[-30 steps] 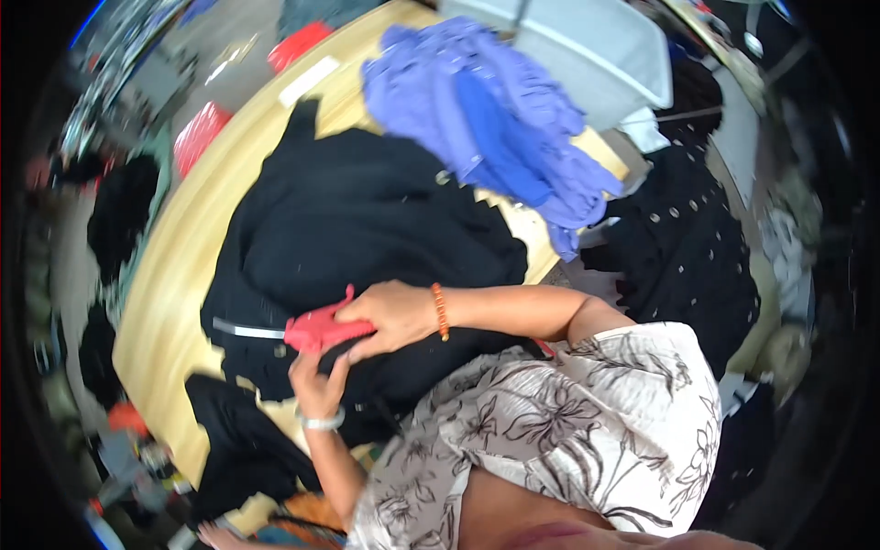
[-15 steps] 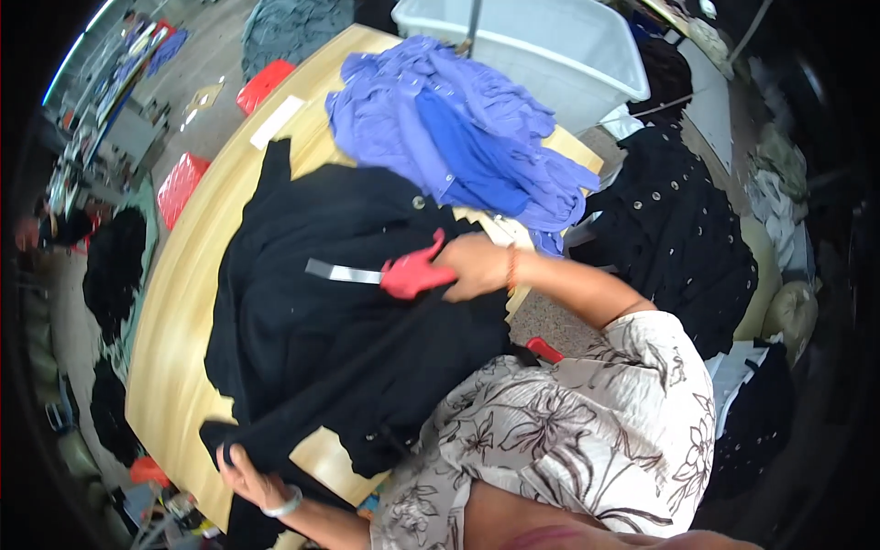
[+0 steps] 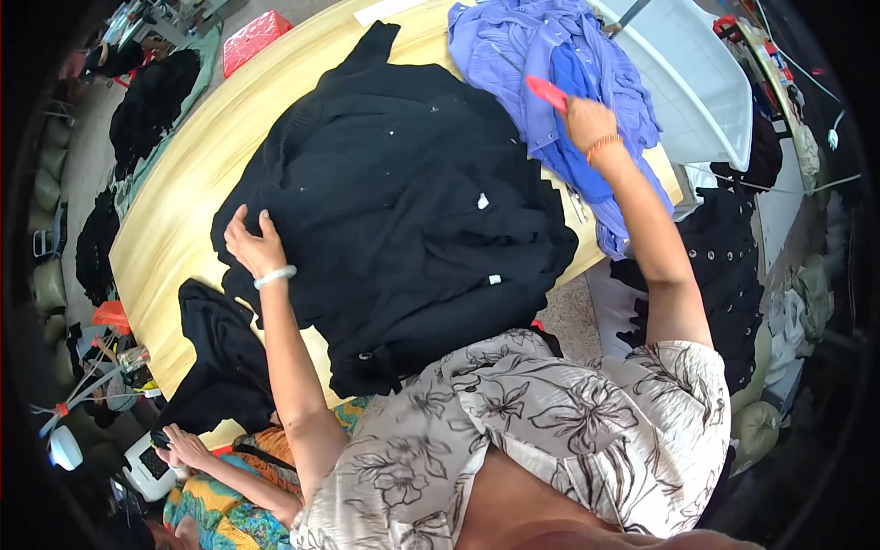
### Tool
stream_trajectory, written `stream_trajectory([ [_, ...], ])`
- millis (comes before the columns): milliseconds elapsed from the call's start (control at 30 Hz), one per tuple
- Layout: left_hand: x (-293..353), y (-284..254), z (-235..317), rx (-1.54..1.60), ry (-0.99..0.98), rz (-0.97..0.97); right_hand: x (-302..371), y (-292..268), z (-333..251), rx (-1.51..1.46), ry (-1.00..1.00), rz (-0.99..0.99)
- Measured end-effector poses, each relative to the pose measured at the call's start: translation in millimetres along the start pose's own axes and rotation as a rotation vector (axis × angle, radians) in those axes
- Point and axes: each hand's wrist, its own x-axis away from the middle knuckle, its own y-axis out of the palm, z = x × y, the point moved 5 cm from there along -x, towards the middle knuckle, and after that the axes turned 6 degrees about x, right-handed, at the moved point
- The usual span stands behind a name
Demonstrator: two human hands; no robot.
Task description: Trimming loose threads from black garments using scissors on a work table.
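Observation:
A black garment (image 3: 394,174) lies spread over the wooden table in front of me, with small white bits (image 3: 483,200) on it. At its left edge my left hand (image 3: 255,243) rests on the cloth, open, with thumb and fingers apart. My right hand (image 3: 589,124) is raised toward the far right, closed around a red-handled tool (image 3: 547,93). Only its red end shows now, pointing up and left; any blade is out of sight. Behind that hand lies a pile of blue-purple shirts (image 3: 500,46). A second black garment piece (image 3: 215,348) hangs over the near-left table edge.
The pale wooden table (image 3: 174,229) has a curved left edge. A whitish plastic bin (image 3: 697,82) stands beyond it at the far right. Black clothes with metal rings (image 3: 724,247) lie to the right. At the lower left, another person's hand (image 3: 188,449) reaches near the table.
My right hand has lifted the red-handled tool away from the garment, far and right. My left hand has released the near fabric edge and moved up along the cloth. The view has shifted.

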Motion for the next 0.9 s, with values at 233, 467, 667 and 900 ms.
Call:
stream_trajectory([
  [233, 30, 69, 224, 0.456, 0.654, -0.388, 57, 6, -6, -0.452, -0.038, -0.004],
  [467, 64, 209, 284, 0.035, 0.776, -0.672, 49, 1, -19, -0.213, -0.279, -0.106],
  [667, 98, 224, 269, -0.095, 0.926, -0.690, 42, 18, -12, -0.279, -0.287, -0.190],
  [900, 95, 231, 266, -0.096, 0.913, -0.729, 55, -48, -80, -0.420, -0.485, -0.241],
])
